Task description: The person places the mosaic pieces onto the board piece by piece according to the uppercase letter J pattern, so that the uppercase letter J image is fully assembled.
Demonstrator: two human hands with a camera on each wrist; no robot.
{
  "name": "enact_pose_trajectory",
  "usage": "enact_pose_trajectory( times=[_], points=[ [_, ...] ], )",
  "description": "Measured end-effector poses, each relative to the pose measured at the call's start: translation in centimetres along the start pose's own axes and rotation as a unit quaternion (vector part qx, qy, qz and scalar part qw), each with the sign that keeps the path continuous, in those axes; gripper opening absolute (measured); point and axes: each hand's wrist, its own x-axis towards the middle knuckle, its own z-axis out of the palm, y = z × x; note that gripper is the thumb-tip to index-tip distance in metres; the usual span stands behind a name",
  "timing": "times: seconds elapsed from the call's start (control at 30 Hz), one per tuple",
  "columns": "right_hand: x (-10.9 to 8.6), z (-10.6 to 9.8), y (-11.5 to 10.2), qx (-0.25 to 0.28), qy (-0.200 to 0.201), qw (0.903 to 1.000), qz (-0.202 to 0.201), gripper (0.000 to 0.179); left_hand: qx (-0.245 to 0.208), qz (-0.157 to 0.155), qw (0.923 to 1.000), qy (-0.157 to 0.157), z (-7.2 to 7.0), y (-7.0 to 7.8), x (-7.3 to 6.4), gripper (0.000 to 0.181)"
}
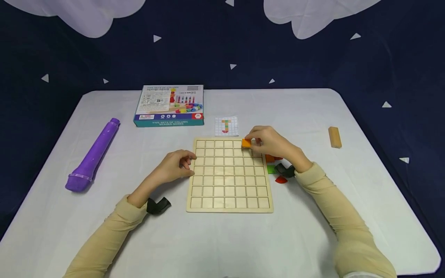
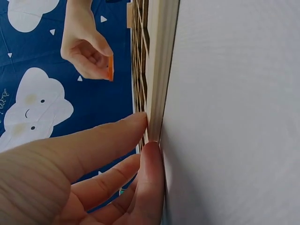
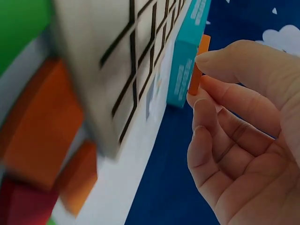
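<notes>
A pale wooden grid board [image 1: 224, 181] lies flat on the table. My left hand [image 1: 174, 166] is at its left side, with thumb and fingertips touching the board's edge; the left wrist view shows these fingertips [image 2: 152, 152] right at the rim. Between thumb and forefinger, my right hand [image 1: 271, 142] pinches a thin orange square tile [image 1: 246, 143] over the board's upper right part. The right wrist view shows that orange tile [image 3: 200, 65] edge-on, with the other fingers curled loosely. Beneath the right wrist, an orange piece [image 1: 269, 158], a green piece [image 1: 271, 169] and a red piece [image 1: 281, 179] lie partly hidden.
Just behind the board is a small card [image 1: 226, 126] with a coloured J-shaped pattern on a grid. A toy box [image 1: 169, 106] lies back left, and a purple toy microphone [image 1: 94, 156] at left. One small wooden block [image 1: 335, 137] rests at right.
</notes>
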Motion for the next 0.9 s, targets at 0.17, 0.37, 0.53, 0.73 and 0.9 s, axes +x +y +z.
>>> enact_pose_trajectory(
  times=[0.17,0.37,0.53,0.73,0.9],
  points=[
    [1.1,0.8,-0.7,0.011,-0.016,0.9997,-0.012,0.026,0.008,0.004,0.9999,0.006,0.2,0.1,-0.1,0.036],
    [2.3,1.7,-1.5,0.016,-0.028,0.9992,-0.024,0.026,0.041,0.009,0.9991,0.003,0.3,0.7,-0.3,0.029],
    [2.9,2.2,-2.0,0.019,-0.042,0.9986,-0.027,0.026,0.05,0.001,0.9988,0.0,0.5,1.2,-0.4,0.028],
    [3.6,2.8,-2.8,0.01,-0.064,0.9973,-0.035,0.025,0.041,-0.008,0.9991,-0.01,0.6,1.2,-0.5,0.026],
    [4.1,3.4,-3.0,0.014,-0.067,0.9959,-0.059,0.023,0.032,-0.004,0.9994,-0.014,0.5,1.2,-0.6,0.027]
  ],
)
